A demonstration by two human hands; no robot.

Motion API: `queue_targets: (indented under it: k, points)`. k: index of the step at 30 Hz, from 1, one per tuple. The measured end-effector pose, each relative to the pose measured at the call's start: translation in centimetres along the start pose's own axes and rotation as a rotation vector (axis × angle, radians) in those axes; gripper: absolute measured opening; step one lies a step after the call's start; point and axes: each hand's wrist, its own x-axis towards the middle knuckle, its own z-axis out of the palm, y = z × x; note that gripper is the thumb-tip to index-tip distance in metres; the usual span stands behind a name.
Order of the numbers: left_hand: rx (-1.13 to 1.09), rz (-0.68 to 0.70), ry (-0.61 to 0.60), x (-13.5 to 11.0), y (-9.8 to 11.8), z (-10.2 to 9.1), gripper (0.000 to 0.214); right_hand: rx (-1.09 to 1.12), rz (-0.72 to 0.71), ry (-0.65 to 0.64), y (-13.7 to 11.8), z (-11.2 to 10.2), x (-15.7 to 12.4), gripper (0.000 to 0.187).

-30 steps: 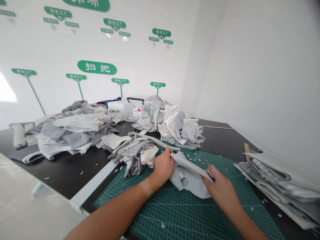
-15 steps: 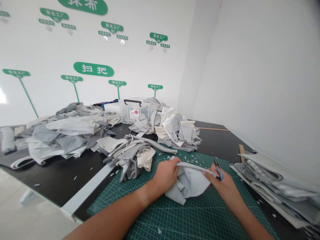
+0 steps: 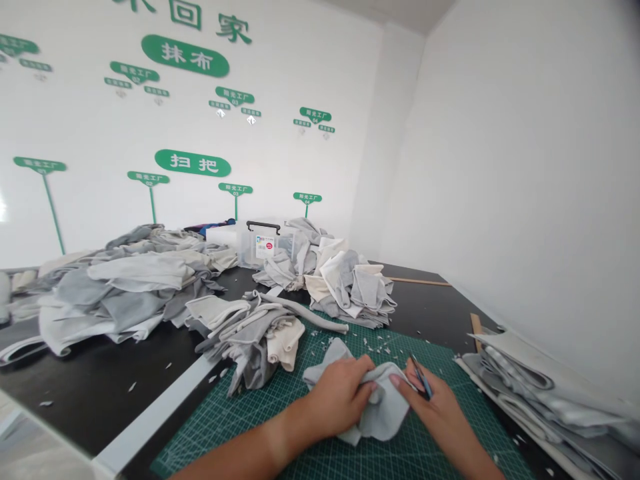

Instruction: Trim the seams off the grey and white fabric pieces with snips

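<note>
Beyond the green gridded cutting mat [image 3: 395, 460] stands a clear plastic box with a black handle [image 3: 265, 248], its contents unclear; above the mat, the left hand [image 3: 343, 397] closes on a soft pale-grey cloth [image 3: 387, 408], whose edge the right hand [image 3: 431, 398] pinches, also gripping a slim blue-and-black tool [image 3: 421, 378]

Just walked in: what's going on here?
A person's left hand grips a pale grey cloth over a green cutting mat. The right hand touches the cloth's edge and also holds a small pointed tool. A bunch of cloths lies farther off, partly on the mat; folded sheets are stacked on the right.
</note>
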Motion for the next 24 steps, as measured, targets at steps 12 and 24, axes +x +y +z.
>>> queue_targets:
  k: [12,24]
  points:
    - [-0.157,-0.102,0.058,-0.2,-0.5,0.7,0.022,0.024,-0.005,-0.098,2.0,0.8,0.0,0.036]
    - [-0.397,-0.125,0.135,0.0,-1.4,1.4,0.022,0.095,0.038,-0.214,2.3,1.8,0.1,0.041]
